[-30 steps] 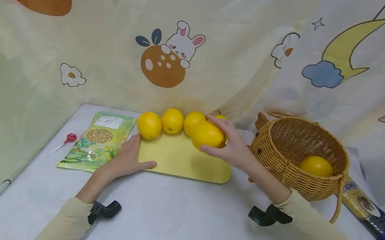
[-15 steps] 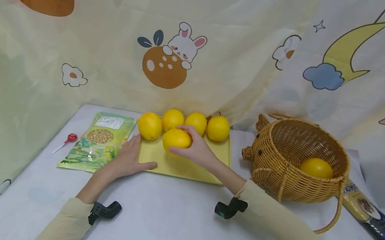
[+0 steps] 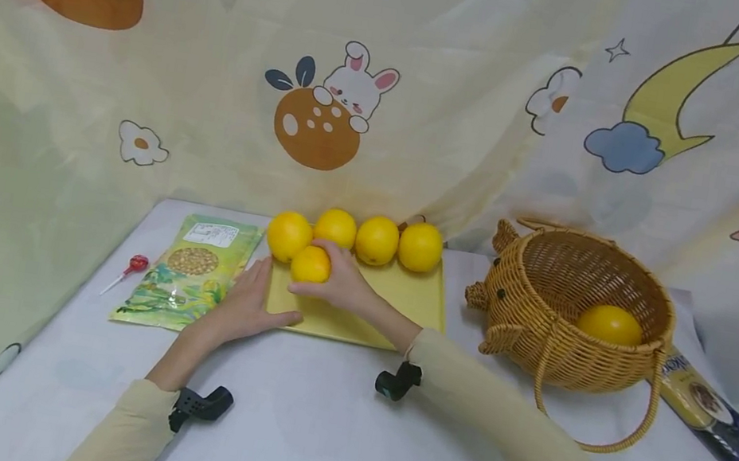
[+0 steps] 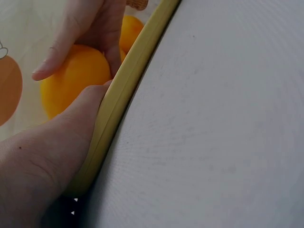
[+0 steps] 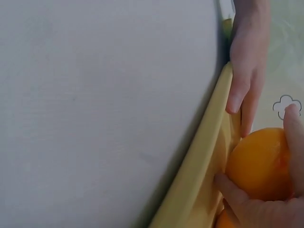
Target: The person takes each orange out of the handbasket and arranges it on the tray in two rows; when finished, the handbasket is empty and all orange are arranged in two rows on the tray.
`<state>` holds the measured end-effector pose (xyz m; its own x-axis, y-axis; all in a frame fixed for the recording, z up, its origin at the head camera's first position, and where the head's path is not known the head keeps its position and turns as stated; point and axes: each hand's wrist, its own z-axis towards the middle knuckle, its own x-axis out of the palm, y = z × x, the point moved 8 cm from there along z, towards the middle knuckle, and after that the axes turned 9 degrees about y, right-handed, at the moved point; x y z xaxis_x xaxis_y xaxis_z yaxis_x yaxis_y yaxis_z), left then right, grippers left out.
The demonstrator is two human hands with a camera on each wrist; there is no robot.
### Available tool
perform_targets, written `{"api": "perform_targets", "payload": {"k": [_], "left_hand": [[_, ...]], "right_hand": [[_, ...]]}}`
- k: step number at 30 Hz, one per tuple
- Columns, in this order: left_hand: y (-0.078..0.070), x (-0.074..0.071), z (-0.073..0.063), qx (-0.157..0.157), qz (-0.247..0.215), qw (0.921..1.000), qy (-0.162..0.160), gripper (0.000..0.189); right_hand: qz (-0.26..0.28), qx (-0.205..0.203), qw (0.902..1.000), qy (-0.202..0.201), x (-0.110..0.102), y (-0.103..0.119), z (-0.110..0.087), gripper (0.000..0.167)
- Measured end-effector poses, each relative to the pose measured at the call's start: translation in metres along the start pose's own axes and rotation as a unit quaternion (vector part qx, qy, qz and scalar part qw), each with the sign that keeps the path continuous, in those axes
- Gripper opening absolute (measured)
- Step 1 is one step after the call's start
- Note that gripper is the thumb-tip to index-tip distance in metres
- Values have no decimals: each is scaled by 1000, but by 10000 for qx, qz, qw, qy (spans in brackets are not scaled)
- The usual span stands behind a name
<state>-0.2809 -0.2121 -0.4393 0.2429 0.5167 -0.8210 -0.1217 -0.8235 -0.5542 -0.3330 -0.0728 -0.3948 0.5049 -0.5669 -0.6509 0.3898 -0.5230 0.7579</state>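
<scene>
My right hand (image 3: 341,282) holds an orange (image 3: 311,265) at the left part of the yellow tray (image 3: 354,325), fingers over its top and thumb at its near side. In the right wrist view this orange (image 5: 260,164) sits low, close to the tray floor. Several more oranges (image 3: 377,241) line the tray's back edge; the leftmost orange (image 3: 289,235) overlaps the held one in the head view. My left hand (image 3: 247,303) rests at the tray's front left corner, fingers straight along the left side and thumb lying over the front rim (image 4: 116,102).
Left of the tray lie a green bag of beans (image 3: 188,274) and a red lollipop (image 3: 137,264). A wicker animal-shaped basket (image 3: 560,357) stands at the right with one orange (image 3: 611,324) inside. A blue and gold packet (image 3: 723,424) lies beyond it.
My right hand has carried the orange leftward from the tray's right side and down to its left part. The basket's handle has swung down towards the front. My left hand stays put.
</scene>
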Motion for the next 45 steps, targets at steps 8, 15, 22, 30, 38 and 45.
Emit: {"api": "perform_targets", "payload": {"k": [8, 15, 22, 30, 38, 45], "left_hand": [[-2, -4, 0, 203, -12, 9997, -161, 119], [-2, -3, 0, 228, -14, 9995, -204, 118], [3, -3, 0, 44, -9, 10000, -53, 121], [6, 2, 0, -265, -15, 9995, 184, 125], [-2, -2, 0, 165, -37, 9998, -145, 113], [-1, -2, 0, 248, -39, 9996, -159, 116]], "right_hand": [[-141, -37, 9925, 1215, 21, 13, 3, 91], [-313, -303, 9931, 1093, 19, 15, 2, 92], [-196, -328, 9977, 556, 17, 13, 6, 92], [47, -222, 9987, 454, 16, 14, 15, 90], [316, -316, 9982, 410, 17, 15, 25, 89], [-69, -463, 9986, 243, 20, 20, 28, 88]]}}
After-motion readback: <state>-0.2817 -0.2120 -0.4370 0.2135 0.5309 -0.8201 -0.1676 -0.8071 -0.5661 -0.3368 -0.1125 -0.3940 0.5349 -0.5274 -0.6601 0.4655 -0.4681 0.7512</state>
